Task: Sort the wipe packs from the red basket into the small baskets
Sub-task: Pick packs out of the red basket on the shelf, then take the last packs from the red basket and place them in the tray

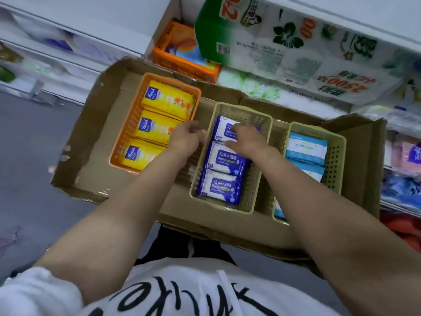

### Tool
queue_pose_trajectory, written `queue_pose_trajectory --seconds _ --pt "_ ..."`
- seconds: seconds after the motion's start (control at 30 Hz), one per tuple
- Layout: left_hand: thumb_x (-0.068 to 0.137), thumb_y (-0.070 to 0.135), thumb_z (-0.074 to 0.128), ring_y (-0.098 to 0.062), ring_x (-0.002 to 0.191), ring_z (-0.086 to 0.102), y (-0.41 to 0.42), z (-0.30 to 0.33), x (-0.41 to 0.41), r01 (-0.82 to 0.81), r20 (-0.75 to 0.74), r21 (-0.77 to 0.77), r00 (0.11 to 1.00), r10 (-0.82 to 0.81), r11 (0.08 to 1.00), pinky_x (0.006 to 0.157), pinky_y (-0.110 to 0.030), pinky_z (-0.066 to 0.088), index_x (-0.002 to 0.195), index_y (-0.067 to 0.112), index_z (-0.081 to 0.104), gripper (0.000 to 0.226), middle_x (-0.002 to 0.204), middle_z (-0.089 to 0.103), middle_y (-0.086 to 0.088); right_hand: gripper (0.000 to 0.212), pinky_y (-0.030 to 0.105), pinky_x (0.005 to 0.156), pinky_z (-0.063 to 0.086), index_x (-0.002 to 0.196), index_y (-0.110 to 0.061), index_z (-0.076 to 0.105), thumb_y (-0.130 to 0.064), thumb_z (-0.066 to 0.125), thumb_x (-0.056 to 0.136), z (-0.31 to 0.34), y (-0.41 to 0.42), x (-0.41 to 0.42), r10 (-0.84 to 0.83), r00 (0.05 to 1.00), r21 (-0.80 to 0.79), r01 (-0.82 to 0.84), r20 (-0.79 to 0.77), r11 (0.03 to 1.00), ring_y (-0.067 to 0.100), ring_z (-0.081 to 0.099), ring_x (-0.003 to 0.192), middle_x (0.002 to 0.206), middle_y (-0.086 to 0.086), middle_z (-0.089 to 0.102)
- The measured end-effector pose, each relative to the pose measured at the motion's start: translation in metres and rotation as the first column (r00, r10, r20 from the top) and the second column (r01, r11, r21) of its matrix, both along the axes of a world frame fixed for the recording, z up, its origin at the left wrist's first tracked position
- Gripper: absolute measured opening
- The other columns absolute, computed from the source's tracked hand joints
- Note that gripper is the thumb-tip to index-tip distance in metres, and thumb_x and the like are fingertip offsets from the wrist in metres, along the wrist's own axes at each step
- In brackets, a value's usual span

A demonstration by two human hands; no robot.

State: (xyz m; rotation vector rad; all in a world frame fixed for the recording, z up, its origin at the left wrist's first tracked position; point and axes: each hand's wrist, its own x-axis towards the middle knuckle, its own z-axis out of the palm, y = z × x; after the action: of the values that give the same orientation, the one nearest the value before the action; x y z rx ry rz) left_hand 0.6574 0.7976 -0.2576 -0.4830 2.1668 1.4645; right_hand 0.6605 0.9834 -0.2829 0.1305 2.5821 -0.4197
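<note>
Both forearms reach out over the cardboard tray (91, 142). My right hand (247, 142) lies with fingers spread flat on the far blue wipe pack (224, 130) in the middle beige basket (255, 185). My left hand (185, 137), fingers curled on nothing I can see, hovers between that basket and the orange basket (127, 133) of yellow packs (157, 128).

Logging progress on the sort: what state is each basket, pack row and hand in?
Orange basket: holds three yellow packs in a row.
Middle basket: holds three blue packs.
Right basket: holds light-blue packs.
Left hand: curled between baskets; grip unclear.
Right hand: resting on the blue packs.
</note>
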Motion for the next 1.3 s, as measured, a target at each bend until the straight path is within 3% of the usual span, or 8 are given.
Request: queue_pose_trajectory --seconds 0.2,0.3,0.4,0.57,0.77,0.93,1.17,1.3 --pt "0.094 0.023 0.066 -0.022 0.119 0.058 -0.061 0.067 -0.016 0.142 -0.262 -0.22 0.944 -0.198 0.965 0.098 -0.042 0.049 0.131 0.013 0.059 0.04 0.129 0.062 -0.008 0.05 0.039 0.097 0.047 0.132 -0.013 0.058 -0.041 0.063 0.09 0.094 -0.021 -0.027 0.011 0.982 0.037 -0.005 -0.186 0.999 0.034 0.054 0.122 0.133 0.016 0.058" --pt "0.092 0.024 0.066 -0.024 0.12 0.057 -0.107 0.104 -0.023 0.183 -0.437 -0.408 0.821 -0.367 0.894 0.099 -0.036 0.045 0.128 0.014 0.062 0.038 0.128 0.064 -0.009 0.047 0.042 0.1 0.045 0.131 -0.016 0.058 -0.041 0.062 0.091 0.144 -0.05 -0.029 0.067 0.928 0.072 -0.044 -0.366 0.996 0.031 0.049 0.125 0.133 0.013 0.058" --pt "0.091 0.027 0.062 -0.03 0.121 0.054 -0.168 0.132 -0.027 0.137 -0.521 -0.59 0.688 -0.505 0.796 0.099 -0.04 0.043 0.131 0.017 0.059 0.041 0.129 0.062 -0.009 0.046 0.04 0.102 0.04 0.133 -0.018 0.055 -0.039 0.061 0.092 0.186 -0.095 -0.024 0.101 0.839 0.07 -0.075 -0.534 0.995 0.028 0.043 0.13 0.136 0.009 0.055" --pt "0.092 0.03 0.064 -0.033 0.119 0.053 -0.299 0.153 -0.023 0.03 -0.616 -0.608 0.613 -0.495 0.794 0.093 -0.042 0.046 0.135 0.017 0.056 0.045 0.129 0.058 -0.012 0.047 0.038 0.11 0.033 0.135 -0.017 0.055 -0.037 0.061 0.093 0.222 -0.218 -0.004 0.081 0.705 0.015 -0.099 -0.705 0.995 0.026 0.041 0.134 0.14 0.007 0.053" --pt "0.093 0.033 0.063 -0.027 0.117 0.055 -0.465 0.158 -0.016 -0.052 -0.636 -0.624 0.614 -0.468 0.779 0.093 -0.042 0.046 0.133 0.02 0.056 0.043 0.128 0.059 -0.004 0.046 0.032 0.112 0.029 0.135 -0.014 0.057 -0.031 0.064 0.093 0.216 -0.374 0.0 0.036 0.691 -0.095 -0.151 -0.722 0.984 0.026 0.042 0.134 0.142 0.01 0.052" --pt "0.093 0.037 0.062 -0.028 0.115 0.056 -0.559 0.156 -0.04 -0.072 -0.602 -0.638 0.667 -0.439 0.766 0.093 -0.044 0.049 0.132 0.021 0.056 0.043 0.128 0.06 -0.003 0.047 0.034 0.107 0.037 0.137 -0.019 0.054 -0.037 0.061 0.094 0.206 -0.47 -0.039 0.083 0.727 -0.122 -0.225 -0.681 0.967 0.022 0.044 0.132 0.14 0.004 0.053" --pt "0.093 0.042 0.059 -0.022 0.122 0.05 -0.648 0.145 -0.137 -0.093 -0.612 -0.628 0.672 -0.417 0.772 0.099 -0.038 0.043 0.137 0.023 0.053 0.048 0.132 0.057 0.0 0.048 0.024 0.104 0.03 0.141 -0.028 0.047 -0.042 0.056 0.096 0.191 -0.565 -0.153 0.079 0.697 -0.12 -0.232 -0.712 0.965 0.016 0.041 0.134 0.145 -0.003 0.049" --pt "0.093 0.04 0.062 -0.022 0.121 0.052 -0.7 0.15 -0.227 -0.069 -0.58 -0.665 0.675 -0.456 0.743 0.099 -0.036 0.043 0.138 0.022 0.052 0.049 0.132 0.057 -0.001 0.048 0.026 0.102 0.034 0.143 -0.031 0.044 -0.042 0.055 0.097 0.193 -0.623 -0.246 0.054 0.701 -0.146 -0.222 -0.711 0.964 0.014 0.042 0.133 0.144 -0.007 0.048"
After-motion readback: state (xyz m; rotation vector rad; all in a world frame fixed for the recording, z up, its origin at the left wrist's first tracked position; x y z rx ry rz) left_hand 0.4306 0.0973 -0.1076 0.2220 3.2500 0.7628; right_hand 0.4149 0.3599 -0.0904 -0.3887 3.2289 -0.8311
